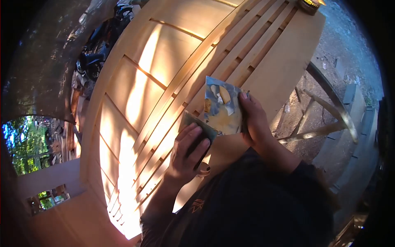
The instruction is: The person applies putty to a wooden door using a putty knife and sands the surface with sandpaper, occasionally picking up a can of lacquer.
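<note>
My right hand (pixel 255 119) grips the edge of a square, flat putty board (pixel 224 117), its bluish-grey face smeared with cream and yellowish paste. In my left hand (pixel 183 154) is a dark greenish flat spreader (pixel 207 132), pinched between fingers and thumb, close to the board's lower left corner. Both hands are above a large wooden door panel (pixel 267 88) with long grooves and slots cut into it. A small round object (pixel 203 168) shows just below my left hand; its kind cannot be made out.
A yellow and black container (pixel 309 5) stands at the panel's far end. To the right are a wooden support frame (pixel 321 133) and grey-blue boards (pixel 349 119) on the ground. Strong sunlight streaks the left of the panel. A dark motorbike-like shape (pixel 91 64) is at the upper left.
</note>
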`<control>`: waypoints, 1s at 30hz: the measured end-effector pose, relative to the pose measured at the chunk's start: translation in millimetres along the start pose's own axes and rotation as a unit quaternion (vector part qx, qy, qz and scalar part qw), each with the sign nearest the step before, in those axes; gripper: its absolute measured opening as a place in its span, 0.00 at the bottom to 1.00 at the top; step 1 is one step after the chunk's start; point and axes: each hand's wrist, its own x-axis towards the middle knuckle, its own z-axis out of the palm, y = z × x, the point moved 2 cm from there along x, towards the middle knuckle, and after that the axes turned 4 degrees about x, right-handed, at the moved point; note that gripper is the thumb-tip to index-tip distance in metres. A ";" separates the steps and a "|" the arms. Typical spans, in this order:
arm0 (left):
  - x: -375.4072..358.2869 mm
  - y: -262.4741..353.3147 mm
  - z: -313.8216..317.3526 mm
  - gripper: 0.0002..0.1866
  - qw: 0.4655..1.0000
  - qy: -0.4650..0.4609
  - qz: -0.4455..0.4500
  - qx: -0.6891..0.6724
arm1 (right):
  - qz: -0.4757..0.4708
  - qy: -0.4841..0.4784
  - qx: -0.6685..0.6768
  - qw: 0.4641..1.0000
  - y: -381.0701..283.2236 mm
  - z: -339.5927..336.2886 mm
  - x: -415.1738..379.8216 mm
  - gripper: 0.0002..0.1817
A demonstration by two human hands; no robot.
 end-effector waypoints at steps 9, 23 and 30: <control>53.7 -12.3 -24.9 0.28 0.974 -0.186 -0.110 0.068 | -0.127 -0.039 -0.045 0.990 -16.4 -21.3 24.1 0.13; 63.9 -81.3 -68.1 0.34 0.894 -0.406 -0.138 0.132 | -0.251 0.038 -0.102 0.962 -12.3 -51.7 19.6 0.13; 61.0 -187.6 -52.4 0.35 0.920 -0.373 -0.004 0.125 | -0.284 0.058 -0.171 0.942 -1.0 -78.4 -0.8 0.18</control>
